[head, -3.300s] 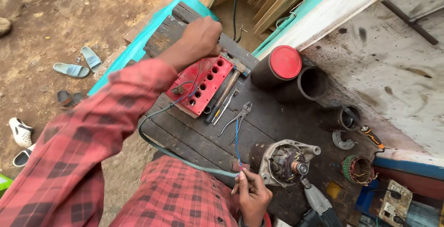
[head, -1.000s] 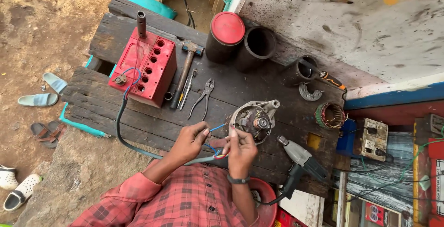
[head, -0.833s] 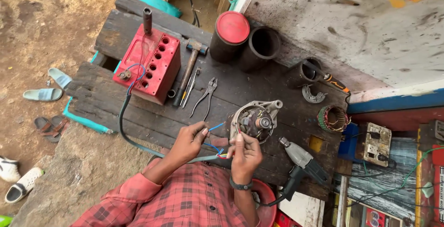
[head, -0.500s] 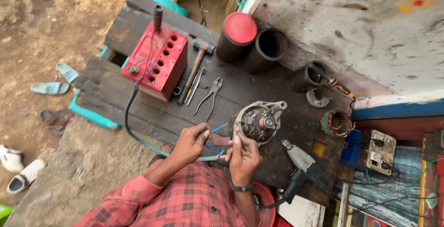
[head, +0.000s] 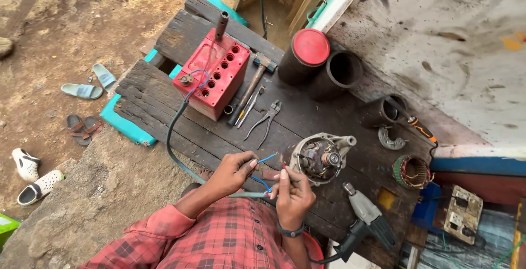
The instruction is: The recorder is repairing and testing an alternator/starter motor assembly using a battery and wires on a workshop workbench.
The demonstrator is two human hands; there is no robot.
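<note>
Wire (head: 267, 159), thin and blue, is pinched between the fingertips of the left hand (head: 233, 171) near the bench's front edge; the right hand (head: 292, 190) pinches another wire end beside the motor (head: 320, 158). Pliers (head: 264, 119) lie mid-bench, the red battery (head: 212, 73) toward the far-left corner.

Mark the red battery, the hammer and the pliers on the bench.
red battery (head: 211, 77): head view, on its top face beside the cell holes.
hammer (head: 249, 89): head view, mid-handle.
pliers (head: 268, 116): head view, near the pivot.
</note>
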